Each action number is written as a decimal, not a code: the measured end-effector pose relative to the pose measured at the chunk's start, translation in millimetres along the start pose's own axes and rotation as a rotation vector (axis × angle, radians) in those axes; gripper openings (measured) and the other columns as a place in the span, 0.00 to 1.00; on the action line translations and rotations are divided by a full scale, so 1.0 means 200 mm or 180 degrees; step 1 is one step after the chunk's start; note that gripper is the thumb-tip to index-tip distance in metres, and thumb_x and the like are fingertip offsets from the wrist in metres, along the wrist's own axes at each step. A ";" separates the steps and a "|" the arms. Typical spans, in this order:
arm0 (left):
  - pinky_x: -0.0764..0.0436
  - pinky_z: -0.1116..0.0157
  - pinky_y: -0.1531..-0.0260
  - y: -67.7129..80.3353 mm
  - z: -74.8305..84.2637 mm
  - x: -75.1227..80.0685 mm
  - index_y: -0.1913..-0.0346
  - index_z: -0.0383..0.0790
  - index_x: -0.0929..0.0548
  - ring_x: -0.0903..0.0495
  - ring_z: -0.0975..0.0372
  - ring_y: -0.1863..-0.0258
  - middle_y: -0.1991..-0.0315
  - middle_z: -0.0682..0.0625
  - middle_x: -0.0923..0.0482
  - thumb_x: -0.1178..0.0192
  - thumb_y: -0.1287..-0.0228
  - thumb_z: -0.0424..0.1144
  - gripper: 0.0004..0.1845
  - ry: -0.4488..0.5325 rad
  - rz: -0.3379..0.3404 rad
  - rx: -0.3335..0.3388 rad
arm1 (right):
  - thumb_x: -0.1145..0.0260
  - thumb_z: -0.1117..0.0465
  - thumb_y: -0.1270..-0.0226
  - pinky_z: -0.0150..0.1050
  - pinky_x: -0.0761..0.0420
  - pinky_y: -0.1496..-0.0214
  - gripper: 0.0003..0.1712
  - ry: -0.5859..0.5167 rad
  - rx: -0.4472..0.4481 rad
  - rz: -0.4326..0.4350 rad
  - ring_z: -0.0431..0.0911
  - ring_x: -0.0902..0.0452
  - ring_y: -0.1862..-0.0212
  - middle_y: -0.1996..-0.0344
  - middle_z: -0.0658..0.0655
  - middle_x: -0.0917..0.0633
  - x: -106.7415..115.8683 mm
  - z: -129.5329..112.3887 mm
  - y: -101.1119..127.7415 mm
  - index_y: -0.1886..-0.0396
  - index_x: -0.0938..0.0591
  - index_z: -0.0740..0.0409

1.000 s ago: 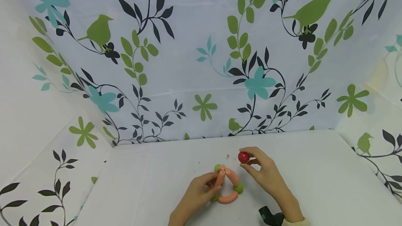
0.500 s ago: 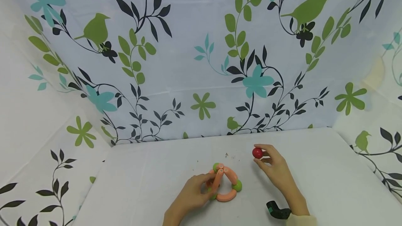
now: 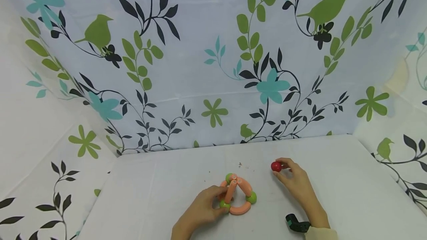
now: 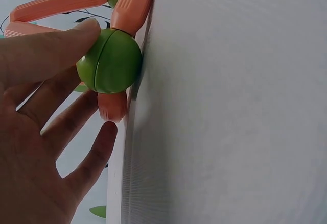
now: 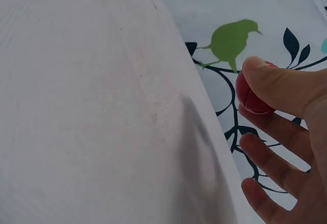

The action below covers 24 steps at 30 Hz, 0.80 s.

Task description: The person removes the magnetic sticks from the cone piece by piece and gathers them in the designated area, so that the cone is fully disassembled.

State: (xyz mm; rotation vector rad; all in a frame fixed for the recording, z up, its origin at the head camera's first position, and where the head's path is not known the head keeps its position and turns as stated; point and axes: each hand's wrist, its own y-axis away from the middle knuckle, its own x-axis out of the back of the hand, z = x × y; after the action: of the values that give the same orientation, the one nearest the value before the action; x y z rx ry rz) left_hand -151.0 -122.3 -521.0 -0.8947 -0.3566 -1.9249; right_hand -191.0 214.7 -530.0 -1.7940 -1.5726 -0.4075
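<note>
Right hand [image 3: 297, 184]: pinches red ball [image 3: 275, 166] between thumb and fingertips; remaining fingers loosely curled below; held just above table [image 3: 333, 195], right of and apart from toy.
Left hand [image 3: 200, 210]: fingers mostly extended, thumb and fingertips resting against left side of toy [image 3: 237, 195]; thumb on a green ball [image 4: 110, 60], no full wrap seen.
Toy: orange curved sticks joined by green balls, standing on table near its front middle; ring of sticks lying flat, further sticks rising to a joint on top.
Green ball, left wrist view: sits at junction of orange sticks [image 4: 130, 4], touching tabletop.
Red ball, right wrist view: half hidden by thumb [image 5: 278, 83]; seam line visible on its surface.
Contact with table, red ball: cannot tell.
Wrist band [image 3: 297, 223]: black, on right forearm, beside cream sleeve [image 3: 320, 233].
Table: white, a few dark specks [image 3: 241, 165] behind toy.
Backdrop [image 3: 213, 66]: white cloth printed with green birds, teal flowers, black leaves; encloses table at back and both sides.
</note>
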 end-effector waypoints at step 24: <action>0.19 0.68 0.51 0.01 -0.02 -0.01 0.49 0.56 0.12 0.21 0.70 0.58 0.58 0.62 0.16 0.23 0.45 0.36 0.20 0.0191 0.0077 -0.0142 | 0.23 0.55 0.36 0.73 0.42 0.33 0.26 0.0490 -0.0175 -0.0160 0.65 0.28 0.34 0.44 0.61 0.12 -0.04 0.05 0.02 0.39 0.16 0.55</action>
State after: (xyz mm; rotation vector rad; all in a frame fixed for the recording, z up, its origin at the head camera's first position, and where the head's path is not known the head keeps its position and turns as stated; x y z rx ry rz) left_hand -151.2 -124.7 -525.5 -0.8645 -0.2670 -1.9396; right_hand -191.1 215.2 -542.9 -1.7231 -1.5142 -0.6036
